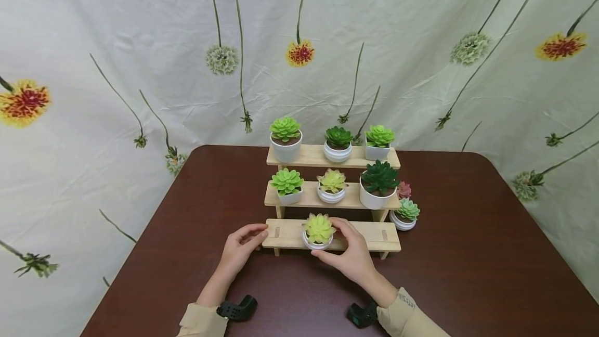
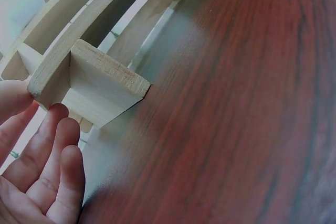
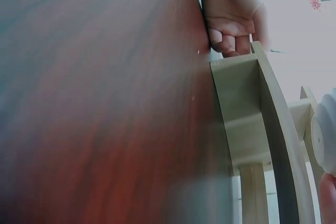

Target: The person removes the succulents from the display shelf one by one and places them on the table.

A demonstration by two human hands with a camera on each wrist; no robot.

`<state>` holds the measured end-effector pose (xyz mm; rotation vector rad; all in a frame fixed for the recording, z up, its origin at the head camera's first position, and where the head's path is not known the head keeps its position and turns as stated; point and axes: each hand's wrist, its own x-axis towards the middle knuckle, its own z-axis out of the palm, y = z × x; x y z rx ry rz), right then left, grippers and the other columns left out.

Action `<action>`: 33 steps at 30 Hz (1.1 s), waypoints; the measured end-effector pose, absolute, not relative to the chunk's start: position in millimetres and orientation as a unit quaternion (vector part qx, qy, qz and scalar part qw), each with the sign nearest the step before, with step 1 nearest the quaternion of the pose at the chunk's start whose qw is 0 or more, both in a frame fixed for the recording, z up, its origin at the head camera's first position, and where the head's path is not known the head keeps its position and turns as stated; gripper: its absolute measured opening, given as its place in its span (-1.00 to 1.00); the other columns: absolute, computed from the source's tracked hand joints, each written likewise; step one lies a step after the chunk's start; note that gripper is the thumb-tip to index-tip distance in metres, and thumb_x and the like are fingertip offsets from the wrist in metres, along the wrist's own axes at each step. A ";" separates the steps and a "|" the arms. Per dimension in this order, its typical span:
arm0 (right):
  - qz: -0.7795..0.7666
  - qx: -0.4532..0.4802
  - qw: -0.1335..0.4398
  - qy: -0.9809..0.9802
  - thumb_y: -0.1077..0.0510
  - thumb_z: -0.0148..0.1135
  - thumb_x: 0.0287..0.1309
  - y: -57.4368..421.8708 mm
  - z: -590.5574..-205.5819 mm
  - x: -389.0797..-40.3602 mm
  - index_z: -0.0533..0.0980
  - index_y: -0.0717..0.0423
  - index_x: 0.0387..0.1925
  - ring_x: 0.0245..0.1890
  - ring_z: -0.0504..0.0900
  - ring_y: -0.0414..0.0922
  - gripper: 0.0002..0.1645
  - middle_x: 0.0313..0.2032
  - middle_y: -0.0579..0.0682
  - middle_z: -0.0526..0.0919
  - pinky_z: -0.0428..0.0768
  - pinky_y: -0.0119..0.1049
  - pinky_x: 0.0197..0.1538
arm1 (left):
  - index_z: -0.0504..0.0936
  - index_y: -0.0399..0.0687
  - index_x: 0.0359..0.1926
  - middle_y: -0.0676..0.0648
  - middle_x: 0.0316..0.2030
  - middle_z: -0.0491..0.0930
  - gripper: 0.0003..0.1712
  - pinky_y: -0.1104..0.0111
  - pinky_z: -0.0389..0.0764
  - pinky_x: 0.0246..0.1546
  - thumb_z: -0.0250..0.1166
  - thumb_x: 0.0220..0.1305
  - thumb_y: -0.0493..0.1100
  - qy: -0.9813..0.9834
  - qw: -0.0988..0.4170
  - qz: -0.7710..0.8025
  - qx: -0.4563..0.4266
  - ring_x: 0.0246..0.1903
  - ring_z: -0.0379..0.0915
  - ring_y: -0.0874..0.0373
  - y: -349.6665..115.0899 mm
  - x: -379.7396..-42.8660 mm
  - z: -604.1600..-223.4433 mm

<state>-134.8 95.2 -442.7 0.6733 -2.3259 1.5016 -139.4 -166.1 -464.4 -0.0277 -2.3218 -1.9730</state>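
A three-tier wooden plant stand [image 1: 346, 229] stands on the table. My left hand [image 1: 238, 251] holds the left end of its lowest shelf; in the left wrist view the thumb lies on the shelf's end, with fingertips against the underside. Between thumb and fingers, my right hand [image 1: 353, 259] grips a yellow-green succulent [image 1: 319, 228] in a small white round pot [image 3: 326, 132] over the lowest shelf, left of centre. The pot's underside shows in the right wrist view, so it looks raised off the shelf. Most of the right hand is outside that view.
Three potted succulents, one a light green succulent [image 1: 285, 130], line the top shelf. Three more, including a dark green succulent [image 1: 379, 178], stand on the middle shelf. Right of the stand, a pale green succulent [image 1: 407, 209] and a reddish one [image 1: 404, 190] sit on the table [image 1: 477, 254].
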 end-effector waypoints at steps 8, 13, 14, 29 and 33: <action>0.513 0.223 0.177 -0.810 0.16 0.60 -0.32 111.2 -453.6 -134.9 0.48 0.11 0.04 -0.01 0.50 -0.13 -0.23 0.01 -0.05 0.54 0.48 -0.22 0.03 | 0.63 -0.35 -0.10 -0.20 -0.27 0.61 -0.76 0.35 0.57 -0.39 0.28 0.19 -0.34 -0.760 0.043 -0.648 -0.002 -0.48 0.50 0.21 -166.0 -139.6 -464.7; 0.508 0.203 0.193 -0.814 0.30 0.59 -0.38 114.1 -432.6 -122.6 0.47 0.29 0.00 -0.05 0.51 -0.09 -0.24 -0.04 0.12 0.55 0.50 -0.05 -0.02 | 0.62 -0.35 -0.10 -0.21 -0.27 0.61 -0.76 0.33 0.57 -0.39 0.29 0.18 -0.34 -0.760 0.043 -0.649 -0.005 -0.48 0.50 0.20 -166.3 -139.8 -465.0; 0.508 0.198 0.196 -0.815 0.31 0.59 -0.39 115.3 -432.7 -122.0 0.47 0.30 0.00 -0.06 0.51 -0.09 -0.24 -0.05 0.12 0.55 0.50 -0.09 -0.02 | 0.62 -0.35 -0.10 -0.21 -0.27 0.61 -0.75 0.33 0.57 -0.39 0.29 0.19 -0.34 -0.760 0.043 -0.649 -0.005 -0.48 0.50 0.20 -166.4 -139.9 -465.0; 0.521 0.183 0.254 -0.795 0.45 0.58 -0.51 140.9 -439.1 -118.8 0.44 0.43 -0.02 -0.09 0.45 -0.37 -0.18 -0.10 0.23 0.52 0.46 -0.58 -0.08 | 0.63 -0.35 -0.11 -0.21 -0.28 0.61 -0.76 0.35 0.57 -0.39 0.29 0.18 -0.34 -0.761 0.046 -0.648 -0.008 -0.48 0.50 0.21 -166.0 -138.4 -463.7; 0.521 0.175 0.269 -0.791 0.50 0.56 -0.53 150.2 -440.4 -118.4 0.44 0.45 -0.02 -0.08 0.43 -0.41 -0.17 -0.11 0.25 0.51 0.44 -0.61 -0.07 | 0.63 -0.35 -0.11 -0.22 -0.28 0.62 -0.76 0.34 0.57 -0.39 0.28 0.18 -0.35 -0.761 0.048 -0.647 -0.012 -0.48 0.50 0.17 -166.5 -138.3 -463.3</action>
